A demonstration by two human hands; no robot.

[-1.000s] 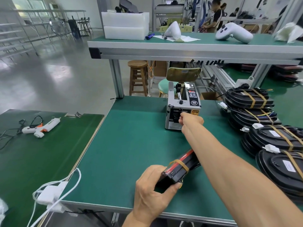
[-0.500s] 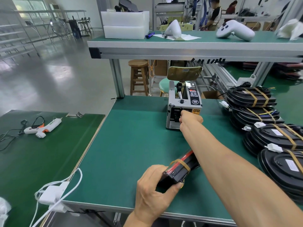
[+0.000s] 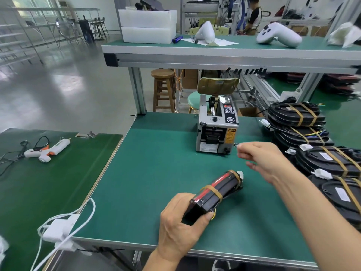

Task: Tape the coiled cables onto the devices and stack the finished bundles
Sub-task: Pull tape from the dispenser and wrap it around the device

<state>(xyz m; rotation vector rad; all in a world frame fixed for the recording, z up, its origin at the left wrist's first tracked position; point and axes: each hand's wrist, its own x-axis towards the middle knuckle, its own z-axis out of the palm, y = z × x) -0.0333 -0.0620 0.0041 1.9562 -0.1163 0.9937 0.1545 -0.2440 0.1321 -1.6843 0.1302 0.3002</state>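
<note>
The left hand (image 3: 180, 222) grips the near end of a device (image 3: 214, 192) stood on edge on the green bench (image 3: 156, 173), a red cable and two tape bands already round it. In front of the tape machine (image 3: 216, 126), the right hand (image 3: 261, 159) hangs with thumb and forefinger pinched, probably on a clear strip, though I cannot tell. At right, finished bundles (image 3: 312, 145) lie stacked, so this one seems nearly done, with stacking left.
</note>
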